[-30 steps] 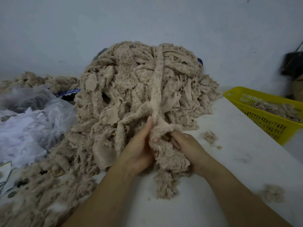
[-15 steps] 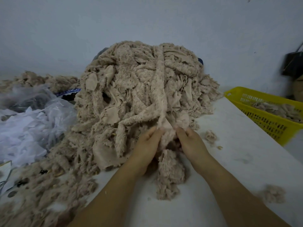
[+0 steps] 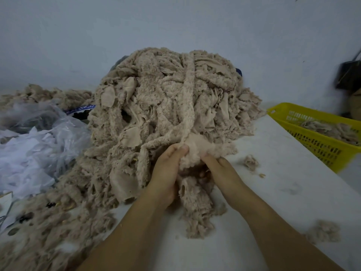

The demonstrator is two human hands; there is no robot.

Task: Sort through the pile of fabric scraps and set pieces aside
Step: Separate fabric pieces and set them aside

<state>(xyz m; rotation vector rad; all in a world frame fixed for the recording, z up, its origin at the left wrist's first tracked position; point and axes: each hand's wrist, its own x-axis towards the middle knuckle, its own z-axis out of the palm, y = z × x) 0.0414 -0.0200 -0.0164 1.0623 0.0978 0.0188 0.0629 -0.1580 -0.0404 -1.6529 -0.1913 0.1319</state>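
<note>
Both hands, left hand [image 3: 166, 173] and right hand [image 3: 224, 171], pinch one fuzzy scrap [image 3: 197, 151] at the pile's [image 3: 166, 106] near foot, on the counter [image 3: 273, 173].

Two bare hands meet at the middle, both pinching.

The left hand [image 3: 166, 171] comes in from the lower left, fingers curled and thumb pressed to the fingertips. The right hand [image 3: 220, 169] reaches from the lower right, forefinger stretched toward the left, its other fingers tucked under; both forearms are bare.
</note>
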